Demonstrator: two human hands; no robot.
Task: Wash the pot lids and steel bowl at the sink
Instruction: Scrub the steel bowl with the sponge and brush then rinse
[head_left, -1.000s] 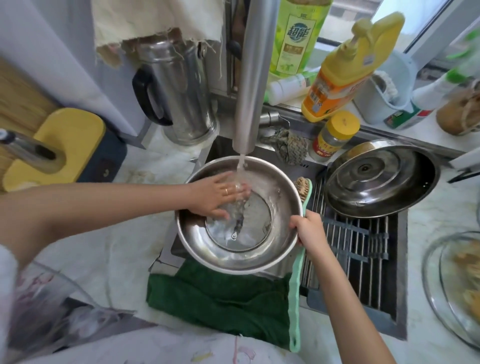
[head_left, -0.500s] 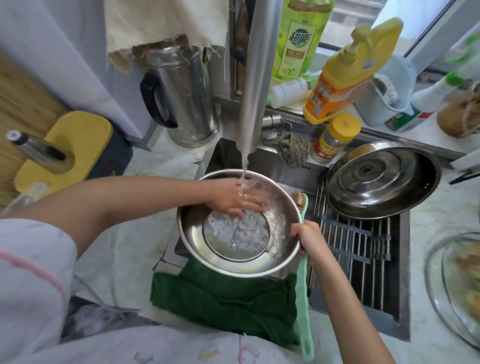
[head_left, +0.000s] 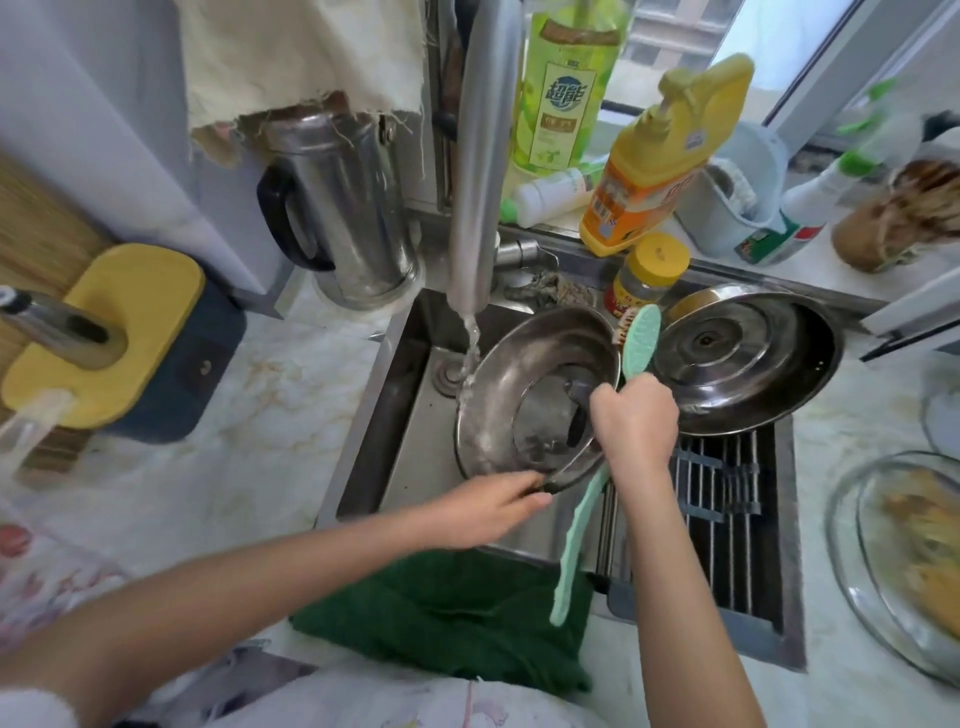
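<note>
Round steel bowl (head_left: 524, 358), level before, now tipped, draining: rinse likely ending. Right hand (head_left: 634, 421) grips rim plus mint-green plastic brush (head_left: 641, 338); flat left hand (head_left: 485, 509) props lower rim.

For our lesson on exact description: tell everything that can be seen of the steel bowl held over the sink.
The steel bowl is round, shiny, wet metal, tipped steeply over the sink with its inside facing the camera. Tap water strikes its left rim. The right hand grips its right rim together with a green brush; the left hand touches its lower rim. What looks like a round lid lies inside.
</note>
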